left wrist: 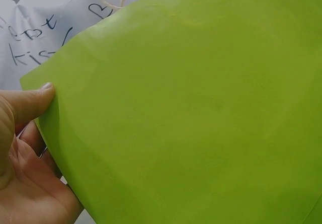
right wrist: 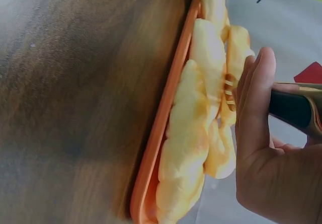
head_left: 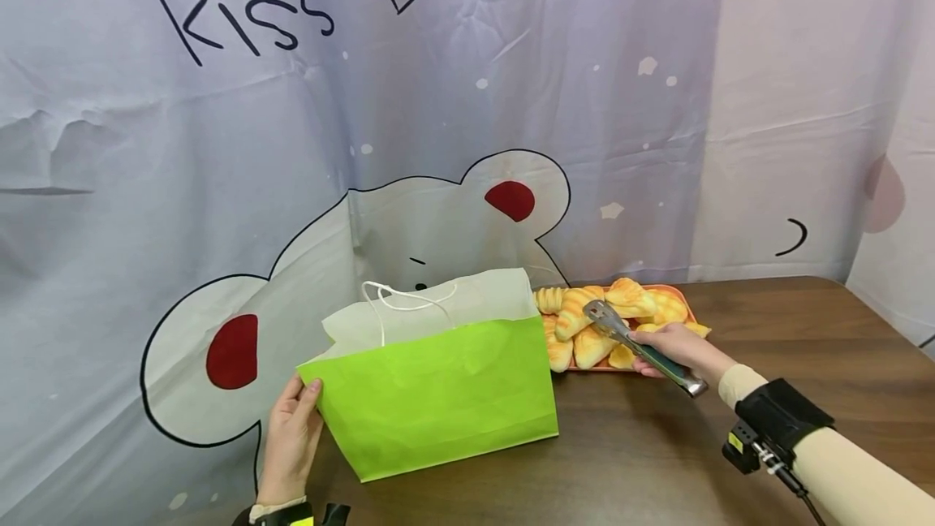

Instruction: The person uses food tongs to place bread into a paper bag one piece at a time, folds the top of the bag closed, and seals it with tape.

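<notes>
A lime-green paper bag with a pale inside and white cord handles stands on the table, its top open. My left hand pinches the bag's upper left corner between thumb and fingers; the left wrist view shows the thumb on the green face. My right hand grips metal tongs with dark green handle grips. The tongs' head lies over bread rolls heaped on an orange tray. In the right wrist view the fingers partly hide the tongs, beside long rolls. Whether the tips touch bread is unclear.
The brown wooden table extends to the right of the tray. Behind it hangs a printed cloth with a bear drawing and lettering. The bag stands just left of the tray and covers its left end from the head view.
</notes>
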`<state>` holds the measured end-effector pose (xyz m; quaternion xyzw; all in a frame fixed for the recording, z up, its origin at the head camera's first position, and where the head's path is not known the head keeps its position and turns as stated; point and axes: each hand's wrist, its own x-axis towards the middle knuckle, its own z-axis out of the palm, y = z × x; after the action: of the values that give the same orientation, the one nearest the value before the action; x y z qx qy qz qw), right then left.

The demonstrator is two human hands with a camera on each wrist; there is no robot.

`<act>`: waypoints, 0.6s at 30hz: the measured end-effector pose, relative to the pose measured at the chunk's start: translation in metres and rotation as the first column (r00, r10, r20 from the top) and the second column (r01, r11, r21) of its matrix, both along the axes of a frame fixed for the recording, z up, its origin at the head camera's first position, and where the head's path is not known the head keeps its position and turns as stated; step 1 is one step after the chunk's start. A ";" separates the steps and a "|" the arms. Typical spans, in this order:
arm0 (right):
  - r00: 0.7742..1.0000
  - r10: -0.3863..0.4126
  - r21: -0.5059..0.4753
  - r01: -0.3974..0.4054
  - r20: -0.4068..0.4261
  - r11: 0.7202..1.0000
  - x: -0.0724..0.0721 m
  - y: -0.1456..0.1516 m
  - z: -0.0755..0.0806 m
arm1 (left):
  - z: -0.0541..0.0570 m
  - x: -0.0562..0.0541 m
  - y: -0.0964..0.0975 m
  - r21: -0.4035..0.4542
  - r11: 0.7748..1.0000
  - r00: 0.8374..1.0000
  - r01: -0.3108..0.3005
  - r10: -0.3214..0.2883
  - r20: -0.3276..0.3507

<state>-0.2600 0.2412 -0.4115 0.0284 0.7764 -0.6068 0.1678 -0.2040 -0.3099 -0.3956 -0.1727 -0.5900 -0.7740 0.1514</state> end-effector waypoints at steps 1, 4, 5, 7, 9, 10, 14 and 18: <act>1.000 -0.003 0.008 0.003 -0.006 1.000 0.000 0.000 -0.001 | 0.000 0.000 0.000 0.001 1.000 1.000 -0.002 0.002 0.000; 0.999 -0.002 0.037 0.004 -0.039 0.999 0.001 0.000 -0.003 | 0.000 0.001 0.000 0.000 1.000 1.000 -0.002 0.002 0.002; 0.999 -0.007 0.045 0.009 -0.048 0.999 0.001 0.000 -0.004 | 0.000 0.001 0.001 -0.001 1.000 1.000 -0.002 0.002 0.004; 0.998 -0.009 0.057 0.013 -0.067 0.998 0.002 0.001 -0.006 | 0.001 0.001 0.001 -0.009 1.000 1.000 -0.004 0.004 0.008; 0.997 -0.010 0.062 0.015 -0.080 0.998 0.002 0.002 -0.007 | 0.001 0.001 0.002 -0.014 1.000 1.000 -0.006 0.006 0.012; 0.996 -0.011 0.063 0.016 -0.086 0.998 0.002 0.002 -0.007 | 0.001 0.001 0.002 -0.016 1.000 1.000 -0.005 0.005 0.013; 0.994 -0.014 0.057 0.020 -0.112 0.998 0.003 0.003 -0.005 | 0.001 0.001 0.001 -0.021 1.000 1.000 -0.011 0.011 0.016; 0.991 -0.028 0.034 0.033 -0.132 0.999 0.003 0.002 0.005 | 0.002 0.002 0.001 -0.025 0.999 1.000 -0.023 0.024 0.017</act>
<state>-0.2568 0.2427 -0.4066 0.0030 0.7960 -0.5958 0.1065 -0.2018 -0.3092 -0.3937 -0.1607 -0.6031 -0.7662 0.1531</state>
